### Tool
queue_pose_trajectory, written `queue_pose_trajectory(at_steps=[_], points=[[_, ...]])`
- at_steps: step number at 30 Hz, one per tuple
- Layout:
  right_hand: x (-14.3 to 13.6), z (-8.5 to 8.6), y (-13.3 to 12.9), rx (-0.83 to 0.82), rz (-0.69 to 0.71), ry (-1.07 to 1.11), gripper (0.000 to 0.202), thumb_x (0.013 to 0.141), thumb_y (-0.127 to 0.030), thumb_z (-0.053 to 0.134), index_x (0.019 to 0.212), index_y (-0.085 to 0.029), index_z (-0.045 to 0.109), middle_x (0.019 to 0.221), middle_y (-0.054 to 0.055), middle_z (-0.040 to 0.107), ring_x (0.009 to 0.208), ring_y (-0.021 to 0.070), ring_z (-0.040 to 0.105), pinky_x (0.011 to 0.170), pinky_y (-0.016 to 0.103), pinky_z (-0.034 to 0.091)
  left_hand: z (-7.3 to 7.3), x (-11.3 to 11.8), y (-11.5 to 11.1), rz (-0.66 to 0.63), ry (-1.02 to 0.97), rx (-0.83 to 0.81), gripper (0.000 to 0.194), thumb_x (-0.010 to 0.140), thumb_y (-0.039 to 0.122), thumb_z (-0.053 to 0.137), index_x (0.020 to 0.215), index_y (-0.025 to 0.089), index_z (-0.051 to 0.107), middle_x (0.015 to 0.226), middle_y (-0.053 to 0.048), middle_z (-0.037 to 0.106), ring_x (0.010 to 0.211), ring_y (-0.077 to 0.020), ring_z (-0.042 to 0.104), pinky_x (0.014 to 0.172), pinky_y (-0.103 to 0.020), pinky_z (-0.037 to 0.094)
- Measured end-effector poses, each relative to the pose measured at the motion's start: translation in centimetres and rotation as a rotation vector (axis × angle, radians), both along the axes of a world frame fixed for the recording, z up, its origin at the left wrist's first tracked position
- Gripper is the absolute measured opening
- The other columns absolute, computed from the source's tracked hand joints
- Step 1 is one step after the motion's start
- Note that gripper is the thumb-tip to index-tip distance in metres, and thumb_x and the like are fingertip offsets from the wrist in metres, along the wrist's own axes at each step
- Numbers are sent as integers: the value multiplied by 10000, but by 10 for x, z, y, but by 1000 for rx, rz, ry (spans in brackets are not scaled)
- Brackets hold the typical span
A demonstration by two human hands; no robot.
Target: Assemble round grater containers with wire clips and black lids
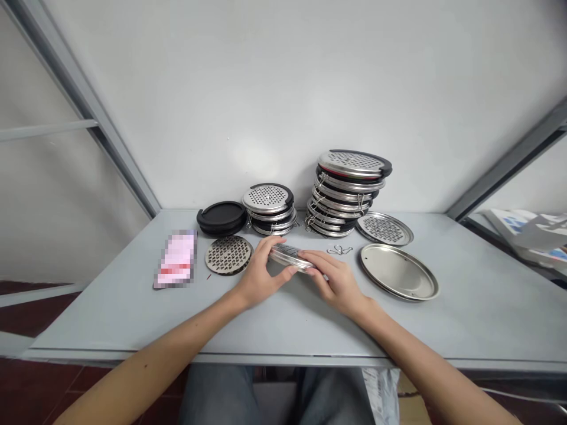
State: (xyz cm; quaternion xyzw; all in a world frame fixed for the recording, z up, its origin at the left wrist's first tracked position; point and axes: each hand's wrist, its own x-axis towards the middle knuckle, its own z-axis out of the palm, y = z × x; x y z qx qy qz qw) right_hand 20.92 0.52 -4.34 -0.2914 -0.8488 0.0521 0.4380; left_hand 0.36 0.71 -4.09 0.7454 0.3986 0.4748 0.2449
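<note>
Both hands hold a round metal grater disc (290, 255) with a slotted face and a shiny rim, tilted above the table's middle. My left hand (261, 274) grips its left side, thumb at the near rim. My right hand (334, 277) has its fingers on the right part of the face and its thumb below the rim. Left of my left hand lies a flat perforated disc (228, 255). Small wire clips (339, 250) rest just behind my right hand. To its right are a plain shallow metal lid (398, 273) and a perforated round plate (384, 229).
A tall stack of round metal and black pieces (345, 195) with wire clips stands against the wall. Beside it are a shorter stack (270, 209) and black round trays (221, 217). A phone with a blurred screen (176, 258) lies at left on the grey table (482, 319).
</note>
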Motion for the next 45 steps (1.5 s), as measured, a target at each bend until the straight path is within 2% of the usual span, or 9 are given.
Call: queue_pose_trajectory(at_steps=[8,14,18,22,26,29,36,41,45], points=[[20,7,10,-159,41,-86,402,892,-315,572,1272,-185,553,1277,138,611,1175,255,580,980,432,491,2,-14,12,-57,31,6,386,823,391,666,1138,184,581,1147,-112,623,1082,-250,580,963,-410,452],[25,10,12,-158,62,-177,376,892,-331,576,1239,-190,597,1192,130,667,1085,250,638,927,420,523,7,-21,14,-102,151,33,473,770,413,711,1174,202,585,1259,-129,589,1157,-286,564,968,-434,469],[19,9,10,-104,88,-206,383,869,-367,619,1201,-176,620,1152,131,684,1071,250,643,921,413,528,7,-23,11,-89,311,93,627,694,496,759,1220,209,573,1313,-134,565,1283,-337,464,1069,-512,371],[18,7,12,-113,108,-203,425,846,-404,650,1202,-173,614,1152,131,683,1072,256,636,923,421,523,6,-23,10,-149,376,120,559,741,495,724,1211,221,593,1250,-112,616,1238,-306,508,1062,-492,385],[25,8,17,-168,108,-150,481,814,-407,686,1230,-184,597,1206,131,654,1156,270,582,983,457,480,5,-25,13,-191,312,98,461,826,454,653,1213,209,603,1254,-117,621,1204,-281,540,1045,-467,402],[30,10,19,-208,87,-79,446,860,-383,626,1264,-199,574,1253,130,625,1197,278,552,1009,488,450,5,-28,18,-203,164,33,409,902,470,535,1186,189,623,1224,-123,638,1139,-265,587,974,-421,458],[31,13,22,-332,-1,67,301,943,-343,481,1148,-219,664,1130,85,700,1059,239,651,939,433,512,8,-31,20,-173,25,-50,436,948,497,414,1125,179,654,1159,-113,669,1103,-263,600,948,-396,455],[25,10,21,-228,18,87,259,926,-324,528,1099,-220,691,1061,91,720,992,225,669,881,404,538,11,-31,15,-82,37,162,354,918,400,454,1148,183,610,1188,-117,625,1127,-270,569,956,-423,453],[16,7,16,-64,42,85,211,907,-293,576,1066,-212,688,989,87,726,926,214,659,830,395,537,11,-25,9,-61,128,348,418,801,395,630,1161,186,593,1157,-118,621,1105,-279,566,969,-441,445]])
